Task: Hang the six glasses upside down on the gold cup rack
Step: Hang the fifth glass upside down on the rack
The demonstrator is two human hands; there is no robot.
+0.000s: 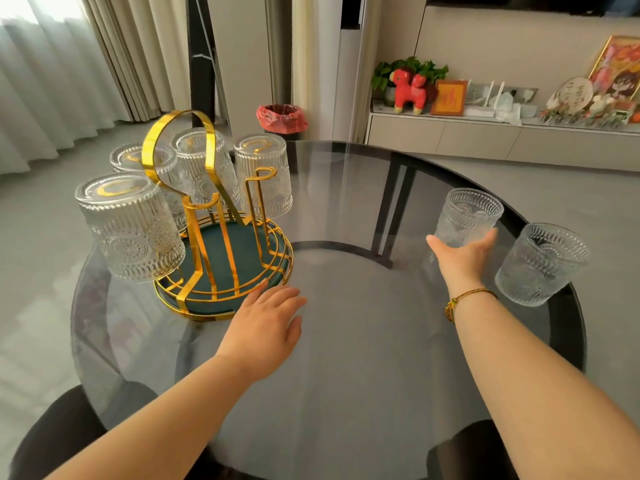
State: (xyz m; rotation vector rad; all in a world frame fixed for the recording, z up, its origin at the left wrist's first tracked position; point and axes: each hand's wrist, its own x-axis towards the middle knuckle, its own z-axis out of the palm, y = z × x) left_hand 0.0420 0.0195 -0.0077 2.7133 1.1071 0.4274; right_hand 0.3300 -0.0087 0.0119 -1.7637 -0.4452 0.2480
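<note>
Both forearms reach forward, right hand point(464, 254) cupping upright glass point(465, 216)

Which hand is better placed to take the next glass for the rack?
Right. The right hand already reaches the nearer upright glass; the left hand is by the gold cup rack, far from both loose glasses.

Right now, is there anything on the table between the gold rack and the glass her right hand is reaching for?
No. In the head view, only bare glass tabletop lies between the gold rack and the upright glass at the right hand.
</note>
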